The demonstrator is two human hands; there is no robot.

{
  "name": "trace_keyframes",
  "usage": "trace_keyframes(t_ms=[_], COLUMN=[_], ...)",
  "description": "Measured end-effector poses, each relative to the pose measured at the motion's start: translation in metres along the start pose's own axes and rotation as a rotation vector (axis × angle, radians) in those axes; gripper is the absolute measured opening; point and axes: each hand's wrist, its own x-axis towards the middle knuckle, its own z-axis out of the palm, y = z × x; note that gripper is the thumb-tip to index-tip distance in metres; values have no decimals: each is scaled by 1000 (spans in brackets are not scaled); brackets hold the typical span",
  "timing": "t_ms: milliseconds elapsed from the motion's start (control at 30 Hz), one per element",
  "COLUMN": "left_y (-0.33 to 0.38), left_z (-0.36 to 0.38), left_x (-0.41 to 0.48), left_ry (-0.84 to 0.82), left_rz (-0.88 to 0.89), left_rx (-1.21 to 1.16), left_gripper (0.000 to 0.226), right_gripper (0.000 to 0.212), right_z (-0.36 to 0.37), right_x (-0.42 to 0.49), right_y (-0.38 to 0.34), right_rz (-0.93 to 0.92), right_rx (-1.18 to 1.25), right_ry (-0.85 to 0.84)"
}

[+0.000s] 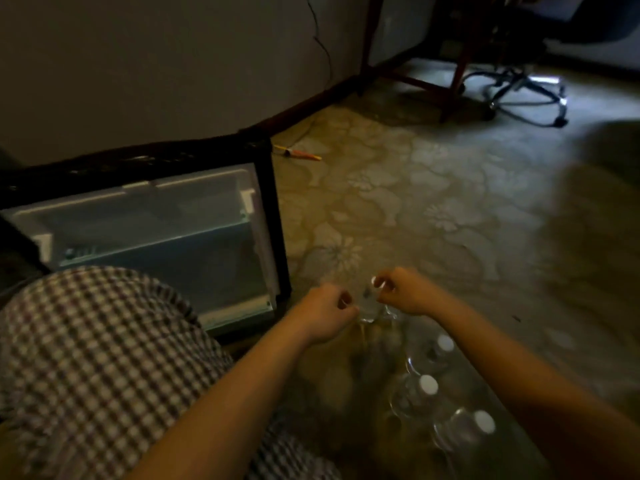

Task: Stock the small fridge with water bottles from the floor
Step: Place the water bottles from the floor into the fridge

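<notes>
The clear plastic water bottles (428, 384) sit under glossy, crinkled clear plastic wrap (372, 311). The small black fridge (273, 209) has a smooth white plastic lining. The floral-patterned floor (415, 188) shows a dull sheen, and the checked cloth (86, 341) looks woven and matt.

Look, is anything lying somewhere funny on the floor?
Yes: a small orange and yellow thing lies loose on the floor by the wall, just beyond the open fridge. It looks dropped; I cannot tell what it is.
</notes>
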Motion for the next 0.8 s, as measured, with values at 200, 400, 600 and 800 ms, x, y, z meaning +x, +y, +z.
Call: trace_keyframes(t_ms=[200, 400, 600, 800], left_y=[-15, -25, -31, -30], left_z=[76, 91, 89, 84], left_x=[5, 6, 3, -1], left_ry=[-118, -179, -167, -140], left_rz=[-124, -139, -149, -158], left_rx=[-203, -91, -56, -74], left_gripper=[21, 35, 37, 47], right_gripper=[31, 40, 33, 39], right_z=[78, 135, 134, 81], right_x=[-25, -46, -51, -45], right_y=[73, 104, 107, 65], right_rz=[175, 316, 308, 177], right_rx=[-53, -100, 31, -51], right_ry=[-58, -126, 57, 228])
